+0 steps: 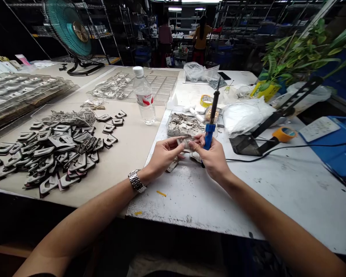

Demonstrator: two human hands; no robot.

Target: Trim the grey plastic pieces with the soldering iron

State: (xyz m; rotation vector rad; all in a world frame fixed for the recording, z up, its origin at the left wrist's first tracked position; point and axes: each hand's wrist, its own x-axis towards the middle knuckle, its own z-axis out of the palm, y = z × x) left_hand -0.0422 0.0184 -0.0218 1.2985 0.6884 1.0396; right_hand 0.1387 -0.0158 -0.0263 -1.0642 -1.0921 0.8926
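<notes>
My left hand, with a metal watch at the wrist, is closed on a small pale flat part. My right hand grips a soldering iron by its blue handle, tip pointing up. Its thumb and forefinger also touch the pale part, whose exact kind is partly hidden by the fingers. Just beyond both hands lies a tray of small pale pieces. A few similar pieces lie on the table under the hands.
At left lies a pile of black-edged, silvery parts. A water bottle stands behind it. To the right are a white plastic bag, a black stand, orange tape, a blue box and a cord.
</notes>
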